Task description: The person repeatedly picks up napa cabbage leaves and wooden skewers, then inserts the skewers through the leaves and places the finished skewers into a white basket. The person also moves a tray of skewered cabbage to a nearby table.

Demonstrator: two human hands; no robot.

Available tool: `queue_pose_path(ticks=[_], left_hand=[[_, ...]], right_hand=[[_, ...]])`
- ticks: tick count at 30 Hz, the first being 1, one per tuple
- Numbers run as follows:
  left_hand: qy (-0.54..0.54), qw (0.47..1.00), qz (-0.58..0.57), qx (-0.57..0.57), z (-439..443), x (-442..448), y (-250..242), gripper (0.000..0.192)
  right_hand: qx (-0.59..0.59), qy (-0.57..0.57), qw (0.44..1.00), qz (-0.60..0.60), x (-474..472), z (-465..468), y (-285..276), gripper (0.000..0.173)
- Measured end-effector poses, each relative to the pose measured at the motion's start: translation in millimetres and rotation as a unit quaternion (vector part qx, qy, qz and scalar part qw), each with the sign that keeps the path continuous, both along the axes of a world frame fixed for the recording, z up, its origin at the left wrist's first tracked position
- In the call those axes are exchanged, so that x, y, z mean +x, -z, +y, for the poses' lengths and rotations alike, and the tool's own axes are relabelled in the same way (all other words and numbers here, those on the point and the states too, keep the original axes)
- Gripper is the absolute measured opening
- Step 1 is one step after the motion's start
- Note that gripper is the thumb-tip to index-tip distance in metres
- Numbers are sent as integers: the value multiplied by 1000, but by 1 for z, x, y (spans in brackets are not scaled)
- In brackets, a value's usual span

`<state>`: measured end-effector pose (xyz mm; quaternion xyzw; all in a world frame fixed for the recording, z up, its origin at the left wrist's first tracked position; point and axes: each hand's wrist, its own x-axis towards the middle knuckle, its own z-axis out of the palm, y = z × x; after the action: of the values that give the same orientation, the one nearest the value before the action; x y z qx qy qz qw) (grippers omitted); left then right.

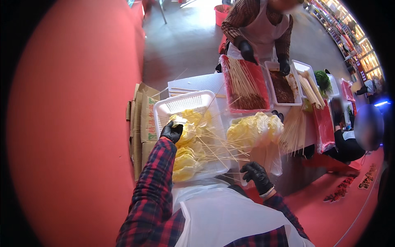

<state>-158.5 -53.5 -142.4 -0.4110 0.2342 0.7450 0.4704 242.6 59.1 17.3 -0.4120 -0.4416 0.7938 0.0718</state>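
Note:
My left hand (172, 131), in a black glove, grips a pale yellow cabbage leaf (178, 120) over the left part of a white plastic basket (159, 108). Inside the basket lie more cabbage leaves (184, 163), with thin wooden skewers (216, 142) sticking out to the right. My right hand (255, 175), also gloved in black, is near the basket's lower right side, its fingers apart and curled; nothing shows in it. Beyond it, a heap of cabbage leaves (256, 128) rests in a plastic-lined container.
Flattened cardboard (145, 123) stands left of the basket. Across the table, a person in black gloves (247, 51) works at a red tray of skewers (229, 92) and a white tub of brown sauce (297, 100). Loose skewers (293, 129) and another person (347, 145) are at right.

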Motion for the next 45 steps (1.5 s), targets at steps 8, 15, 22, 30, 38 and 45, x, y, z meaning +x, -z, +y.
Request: queue_pose_path(ticks=[8,15,22,30,38,45], left_hand=[[314,919,211,-110,0,38,-48,25],[391,213,848,-288,21,30,-76,83],[712,35,694,-105,82,48,-42,126],[662,-8,741,-111,95,93,-3,106],[641,9,766,-47,104,83,9,92],[553,92,825,-77,97,91,27,68]], right_hand=[[-18,35,998,-45,30,-17,24,14],[-61,86,994,-34,39,-32,47,11],[77,22,995,-63,31,-45,42,8],[-129,172,976,-35,29,-52,47,8],[-168,220,961,-21,31,-62,43,9],[-140,199,969,-33,15,-58,34,10]])
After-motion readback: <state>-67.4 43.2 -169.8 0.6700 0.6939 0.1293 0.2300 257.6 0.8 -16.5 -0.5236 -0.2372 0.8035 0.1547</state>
